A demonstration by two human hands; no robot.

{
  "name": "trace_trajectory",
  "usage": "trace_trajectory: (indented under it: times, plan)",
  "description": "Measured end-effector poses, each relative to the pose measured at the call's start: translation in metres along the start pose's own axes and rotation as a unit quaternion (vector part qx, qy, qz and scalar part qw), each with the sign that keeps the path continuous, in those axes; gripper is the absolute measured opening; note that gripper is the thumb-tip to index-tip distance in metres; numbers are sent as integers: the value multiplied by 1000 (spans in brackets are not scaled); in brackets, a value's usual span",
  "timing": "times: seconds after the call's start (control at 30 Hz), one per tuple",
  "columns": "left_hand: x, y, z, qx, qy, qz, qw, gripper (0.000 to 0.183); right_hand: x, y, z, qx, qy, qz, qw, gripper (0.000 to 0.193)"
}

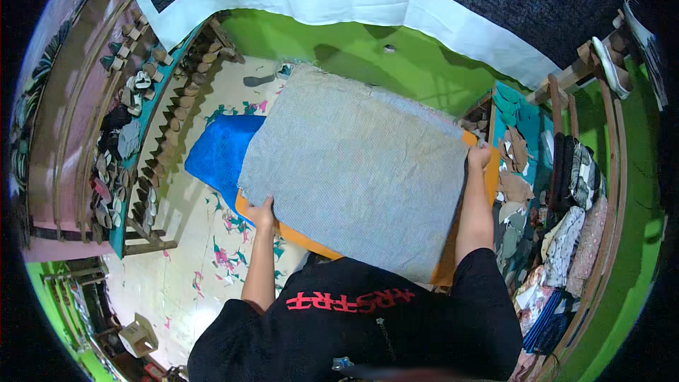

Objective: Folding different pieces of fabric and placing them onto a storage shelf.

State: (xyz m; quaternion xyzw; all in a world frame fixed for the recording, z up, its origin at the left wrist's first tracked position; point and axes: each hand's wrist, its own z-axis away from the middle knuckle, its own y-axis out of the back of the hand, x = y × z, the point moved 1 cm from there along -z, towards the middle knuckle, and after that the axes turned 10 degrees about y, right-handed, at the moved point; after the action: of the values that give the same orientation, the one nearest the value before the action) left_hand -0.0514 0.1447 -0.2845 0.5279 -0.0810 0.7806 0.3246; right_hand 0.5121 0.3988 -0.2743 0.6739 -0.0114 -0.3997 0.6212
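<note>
A large grey, finely ribbed sheet of material (361, 177) spreads out in front of my body. Orange sheet material (308, 242) shows beneath it along the near and right edges. My left hand (259, 212) is closed on the near left edge, thumb on top. At the far right corner, my right hand (479, 155) grips the edge, where orange also shows. The fingers under the sheets are hidden. Beyond the left edge, a blue piece of material (223, 150) sticks out, partly covered by the grey sheet.
On the left stands a long teal-topped rack (145, 134) with shoe parts and a row of shoe forms. Cut pieces lie on a teal table (520, 184) at right, near folded fabrics (566, 240). Scraps (230, 240) litter the pale floor. A green wall (283, 39) rises ahead.
</note>
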Motion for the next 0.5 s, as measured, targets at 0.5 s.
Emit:
trace_trajectory:
  times: [0.5]
  plan:
    - [3,9,20,-151,121,82,978,37,-177,-41,135,-59,472,37,879,51]
